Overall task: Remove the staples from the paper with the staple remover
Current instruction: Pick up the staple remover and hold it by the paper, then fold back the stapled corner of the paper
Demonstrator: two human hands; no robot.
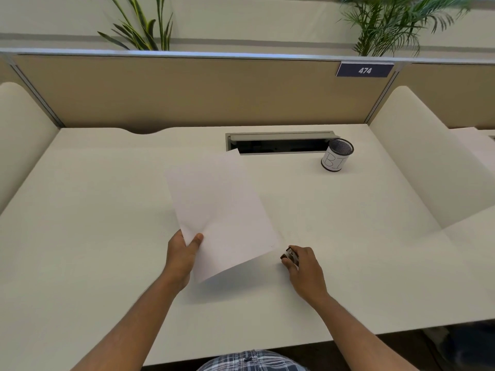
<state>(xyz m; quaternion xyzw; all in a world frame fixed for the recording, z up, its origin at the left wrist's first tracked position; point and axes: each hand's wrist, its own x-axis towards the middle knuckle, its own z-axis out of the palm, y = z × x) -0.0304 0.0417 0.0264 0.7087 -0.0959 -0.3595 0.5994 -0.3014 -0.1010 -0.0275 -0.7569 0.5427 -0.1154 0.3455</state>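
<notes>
While my left hand [182,257] pinches the paper [219,215] by its near-left edge, lifting it off the tabletop [348,236], my right hand [304,267] grips the staple remover [290,256] just beside the near-right corner, ready to bite there.

One wide-angle view came from the person's head, looking forward and down across the white worktop [348,236]. It sat close above the near edge, so both forearms reached in from the bottom of the frame and a strip of plaid clothing [251,361] showed at the lower border. Ahead, it took in the tan partition [187,92] and plants [388,22] behind. Straight lines bowed toward the edges.
</notes>
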